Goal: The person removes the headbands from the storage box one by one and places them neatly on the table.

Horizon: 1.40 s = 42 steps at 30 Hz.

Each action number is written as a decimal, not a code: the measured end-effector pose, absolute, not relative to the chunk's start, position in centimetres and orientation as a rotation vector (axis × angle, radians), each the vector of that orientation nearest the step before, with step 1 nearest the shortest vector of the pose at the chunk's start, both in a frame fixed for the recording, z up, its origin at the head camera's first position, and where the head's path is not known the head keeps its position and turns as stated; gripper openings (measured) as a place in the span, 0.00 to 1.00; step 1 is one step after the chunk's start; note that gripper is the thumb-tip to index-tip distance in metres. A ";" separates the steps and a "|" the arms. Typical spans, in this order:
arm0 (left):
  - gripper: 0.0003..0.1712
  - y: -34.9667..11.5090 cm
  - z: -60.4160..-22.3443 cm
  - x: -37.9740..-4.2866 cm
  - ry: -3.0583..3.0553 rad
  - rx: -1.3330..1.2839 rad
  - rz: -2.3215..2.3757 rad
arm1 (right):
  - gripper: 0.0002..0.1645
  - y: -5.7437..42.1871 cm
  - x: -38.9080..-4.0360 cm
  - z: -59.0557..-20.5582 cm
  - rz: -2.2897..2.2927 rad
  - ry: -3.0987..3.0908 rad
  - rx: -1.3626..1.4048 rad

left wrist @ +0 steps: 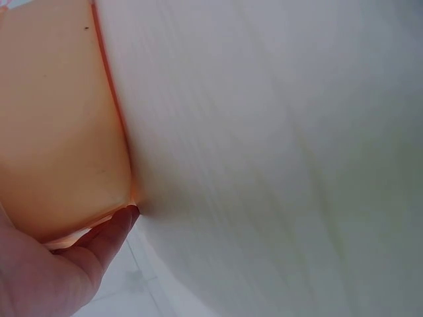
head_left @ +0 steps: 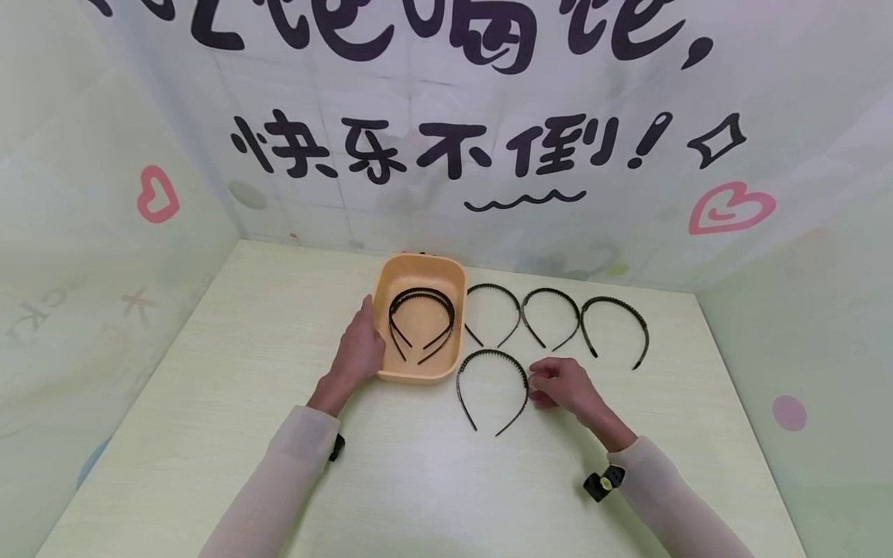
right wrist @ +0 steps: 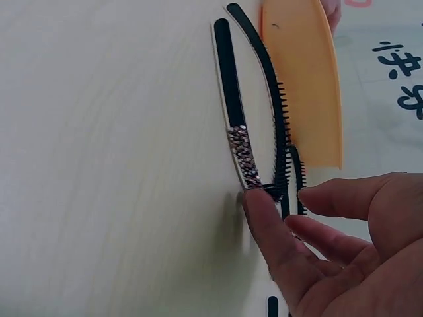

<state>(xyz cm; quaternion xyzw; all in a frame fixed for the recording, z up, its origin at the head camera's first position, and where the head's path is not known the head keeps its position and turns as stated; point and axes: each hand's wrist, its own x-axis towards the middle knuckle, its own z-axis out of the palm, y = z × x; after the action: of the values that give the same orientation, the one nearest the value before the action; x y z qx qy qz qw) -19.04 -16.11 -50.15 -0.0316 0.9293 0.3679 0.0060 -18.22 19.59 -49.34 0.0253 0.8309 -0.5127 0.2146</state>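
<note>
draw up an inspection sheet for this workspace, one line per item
Surface: pale wood-grained table.
Job's things: orange container holding at least two dark headbands; to its right, three row headbands and, nearer the person, one front headband.
Clutter: small dark thing behind the container, too small to identify.
Left hand: holds the container's left side.
Right hand: at the front headband's right side, fingertips apart.
Cables: nothing seen.
Surroundings: whitish printed sheets with black lettering.

My feed shows a peach tray (head_left: 418,271), a black near headband (right wrist: 232,99), its speckles (right wrist: 244,155) perhaps rose and silver, a white far wall (head_left: 418,221) lettered black.
</note>
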 end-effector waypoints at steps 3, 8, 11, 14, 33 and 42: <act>0.37 -16.1 -50.2 -19.0 2.911 -0.097 1.147 | 0.17 19.7 -18.4 -49.0 -1.401 2.348 0.050; 0.36 -16.1 -50.3 -19.0 2.929 -0.093 1.141 | 0.18 19.4 -18.8 -48.3 -1.421 2.391 -0.010; 0.36 -16.1 -50.4 -19.0 2.933 -0.095 1.140 | 0.18 19.0 -19.0 -48.0 -1.455 2.392 -0.031; 0.36 -16.1 -50.4 -19.0 2.927 -0.096 1.144 | 0.18 18.2 -19.2 -47.6 -1.479 2.395 -0.046; 0.37 -16.1 -50.3 -19.1 2.924 -0.102 1.156 | 0.20 10.2 -21.3 -44.4 -1.708 2.272 -0.149; 0.36 -16.1 -50.3 -19.1 2.928 -0.101 1.155 | 0.27 7.1 -21.7 -44.2 -1.602 2.160 -0.198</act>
<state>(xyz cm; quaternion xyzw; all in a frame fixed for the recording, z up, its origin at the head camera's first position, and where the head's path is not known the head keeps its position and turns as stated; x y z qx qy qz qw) -19.12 -16.09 -50.33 -0.0322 0.9297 0.3668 -0.0038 -21.67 7.15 -44.19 -0.0717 0.7814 -0.5794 0.2206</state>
